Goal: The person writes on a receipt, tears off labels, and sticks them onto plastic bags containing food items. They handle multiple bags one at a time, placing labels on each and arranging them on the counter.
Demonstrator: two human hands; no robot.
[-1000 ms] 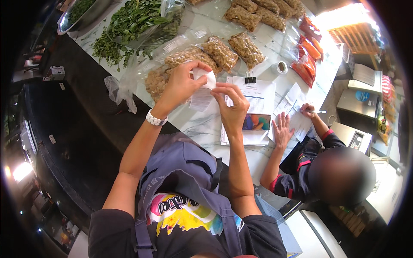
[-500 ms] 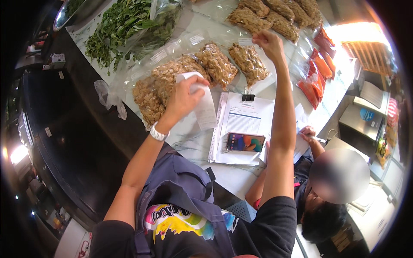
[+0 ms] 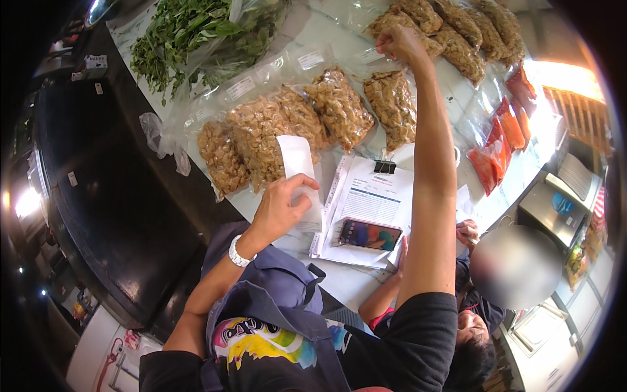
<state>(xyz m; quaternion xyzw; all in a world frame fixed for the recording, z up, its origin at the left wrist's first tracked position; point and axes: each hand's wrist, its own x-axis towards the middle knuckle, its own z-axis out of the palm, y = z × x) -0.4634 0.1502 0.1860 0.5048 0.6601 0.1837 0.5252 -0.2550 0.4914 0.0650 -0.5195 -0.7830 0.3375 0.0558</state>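
Left grip [image 3: 281, 210]: grasping white paper strip [image 3: 297, 157], near worktop's [image 3: 313, 29] front edge, probably for quick access. Right grip [image 3: 400, 47]: fingers bunched by filled bag's [image 3: 393, 108] clear top; can't tell if holding anything. Bags lie flat, likely keeping tops reachable. Phone [image 3: 370, 235] sits on clipped papers [image 3: 375, 196].

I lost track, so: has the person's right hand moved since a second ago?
Yes, forward: the right hand was near the clip, now well beyond it.

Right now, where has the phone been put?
In the head view, the phone lies just right of centre, on the clipped papers, below the black binder clip and to the right of the person's left hand.
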